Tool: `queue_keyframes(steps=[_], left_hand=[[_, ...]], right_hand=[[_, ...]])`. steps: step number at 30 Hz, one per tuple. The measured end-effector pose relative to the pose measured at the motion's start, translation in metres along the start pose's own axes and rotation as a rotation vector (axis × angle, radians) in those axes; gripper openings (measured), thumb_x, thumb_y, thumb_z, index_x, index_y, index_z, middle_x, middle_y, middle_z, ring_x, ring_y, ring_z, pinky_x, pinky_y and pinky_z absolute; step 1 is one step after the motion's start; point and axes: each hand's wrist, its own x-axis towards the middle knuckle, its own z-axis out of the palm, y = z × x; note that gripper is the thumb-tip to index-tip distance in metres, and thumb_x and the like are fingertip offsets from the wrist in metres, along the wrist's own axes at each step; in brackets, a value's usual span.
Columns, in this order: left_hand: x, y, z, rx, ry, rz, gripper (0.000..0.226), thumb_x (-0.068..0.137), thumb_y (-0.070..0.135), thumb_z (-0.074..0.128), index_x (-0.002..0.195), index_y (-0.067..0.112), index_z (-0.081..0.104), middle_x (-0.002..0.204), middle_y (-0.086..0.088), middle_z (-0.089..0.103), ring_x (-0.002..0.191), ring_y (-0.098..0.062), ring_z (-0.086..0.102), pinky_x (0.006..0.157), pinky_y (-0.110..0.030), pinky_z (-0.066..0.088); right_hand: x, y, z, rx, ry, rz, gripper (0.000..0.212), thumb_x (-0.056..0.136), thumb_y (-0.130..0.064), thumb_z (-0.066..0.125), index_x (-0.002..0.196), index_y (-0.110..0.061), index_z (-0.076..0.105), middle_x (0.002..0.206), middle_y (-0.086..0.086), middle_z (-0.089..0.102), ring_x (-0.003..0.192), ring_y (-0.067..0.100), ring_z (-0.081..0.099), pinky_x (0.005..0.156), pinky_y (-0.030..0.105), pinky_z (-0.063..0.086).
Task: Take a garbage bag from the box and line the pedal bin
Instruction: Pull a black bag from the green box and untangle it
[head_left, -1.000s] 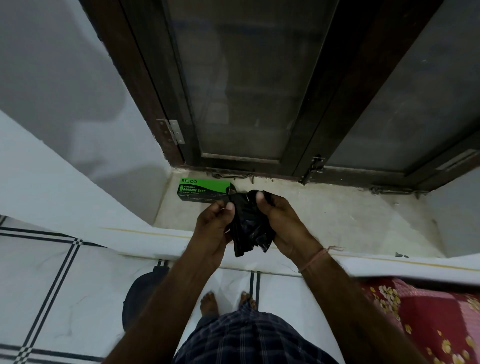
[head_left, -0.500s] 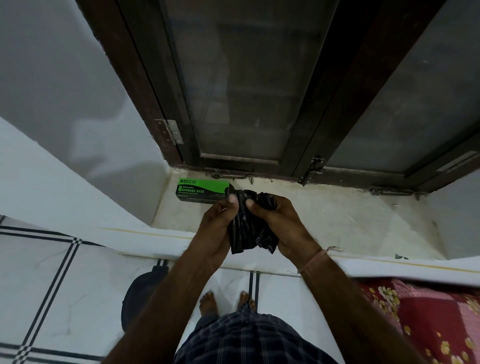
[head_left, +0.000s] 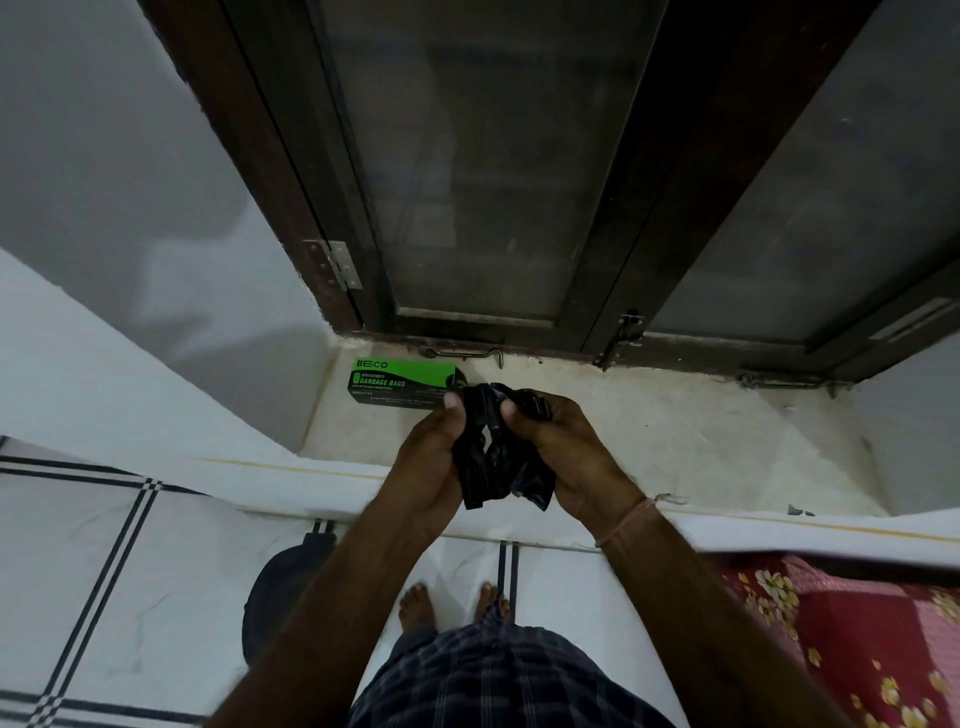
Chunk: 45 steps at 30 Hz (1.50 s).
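Both hands at the sill (head_left: 675, 441), just right of the box (head_left: 402, 383). My left hand (head_left: 431, 467) and right hand (head_left: 566, 457) each have a grip clamped on the bag (head_left: 493, 457), thumbs pinching its top edge. The bag is black, crumpled, bunched between my palms, hanging just above the sill's front edge.

Change over the last second: thumbs have crept closer together along the top edge, and the bundle hangs a little looser and lower. It reads as a hunt for the mouth of the bag, not yet found; the film looks thin and clingy, so layers may stick.

Box lies on the sill, left of my hands, its near end by my left thumb.

Bin (head_left: 275, 587): dark rounded shape on the floor, below and left of the box, partly hidden by my left forearm. Unlined as far as I can judge.
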Motion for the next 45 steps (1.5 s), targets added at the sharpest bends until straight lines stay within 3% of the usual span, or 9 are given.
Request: queue_keyframes(steps=[7,13,19,24,28,32,37,43,45], left_hand=[[0.0,0.003,-0.007,0.106,0.057,0.059,0.024,0.1,0.018,0.058,0.115,0.004,0.07,0.112,-0.018,0.076,0.105,-0.031,0.073,0.088,-0.042,0.059],[-0.002,0.006,-0.011,0.195,0.057,0.122,0.022,0.1,0.016,0.058,0.113,0.003,0.071,0.109,-0.018,0.077,0.102,-0.03,0.075,0.086,-0.038,0.06],[0.0,0.006,-0.001,0.04,-0.006,0.029,0.022,0.103,0.013,0.051,0.11,0.003,0.069,0.098,-0.012,0.077,0.088,-0.021,0.075,0.074,-0.031,0.062],[-0.003,0.006,-0.001,-0.121,-0.045,-0.036,0.028,0.106,0.012,0.042,0.087,0.006,0.062,0.063,-0.001,0.064,0.058,-0.009,0.068,0.063,-0.025,0.06],[0.001,0.006,-0.001,-0.149,-0.054,-0.025,0.027,0.107,0.01,0.041,0.093,0.007,0.065,0.07,-0.002,0.066,0.066,-0.011,0.069,0.07,-0.026,0.061],[0.007,0.008,-0.009,-0.221,-0.039,0.026,0.029,0.108,0.013,0.036,0.094,0.012,0.061,0.074,-0.001,0.053,0.064,-0.01,0.058,0.074,-0.028,0.058],[0.013,0.006,-0.015,-0.174,-0.01,0.144,0.018,0.1,0.022,0.05,0.104,0.009,0.061,0.071,0.0,0.055,0.065,-0.011,0.056,0.08,-0.031,0.057],[0.013,0.021,-0.038,-0.041,0.106,0.243,0.023,0.107,0.015,0.043,0.087,0.01,0.053,0.064,-0.001,0.049,0.049,-0.009,0.046,0.048,-0.021,0.047],[0.014,0.024,-0.046,0.02,0.13,0.258,0.022,0.107,0.015,0.042,0.088,0.01,0.052,0.068,-0.003,0.046,0.046,-0.006,0.045,0.045,-0.019,0.042]], right_hand=[[-0.003,-0.001,-0.003,0.014,-0.085,0.034,0.031,0.099,-0.02,0.064,0.118,0.004,0.071,0.114,0.027,0.074,0.107,0.037,0.073,0.096,0.042,0.059],[-0.005,-0.013,-0.006,-0.162,-0.171,0.064,0.024,0.093,-0.023,0.072,0.09,0.001,0.073,0.082,0.012,0.076,0.077,0.023,0.074,0.07,0.031,0.06],[-0.003,-0.008,0.0,0.035,-0.188,0.118,0.023,0.101,-0.014,0.059,0.112,0.002,0.071,0.096,0.012,0.077,0.09,0.022,0.074,0.081,0.029,0.06],[-0.006,-0.009,0.005,0.178,-0.18,0.106,0.042,0.105,-0.011,0.048,0.075,-0.014,0.077,0.078,0.005,0.076,0.075,0.016,0.074,0.072,0.024,0.059],[-0.008,-0.008,0.011,0.259,-0.175,0.074,0.049,0.106,-0.013,0.046,0.069,-0.017,0.078,0.075,0.002,0.075,0.074,0.014,0.074,0.074,0.024,0.06],[-0.003,-0.005,0.008,0.365,-0.131,0.007,0.023,0.092,-0.022,0.055,0.078,-0.008,0.066,0.08,0.006,0.065,0.078,0.016,0.065,0.081,0.025,0.056],[0.001,0.008,0.016,0.456,-0.126,0.019,0.022,0.097,-0.025,0.052,0.086,-0.008,0.06,0.085,0.006,0.067,0.085,0.022,0.067,0.091,0.037,0.056],[0.006,-0.004,0.008,0.583,-0.004,0.073,0.031,0.107,-0.021,0.04,0.082,-0.012,0.055,0.061,-0.002,0.05,0.048,0.009,0.051,0.064,0.029,0.059],[0.007,-0.01,-0.004,0.548,-0.007,0.068,0.027,0.105,-0.024,0.041,0.084,-0.013,0.054,0.06,-0.004,0.048,0.042,0.005,0.042,0.047,0.021,0.049]])
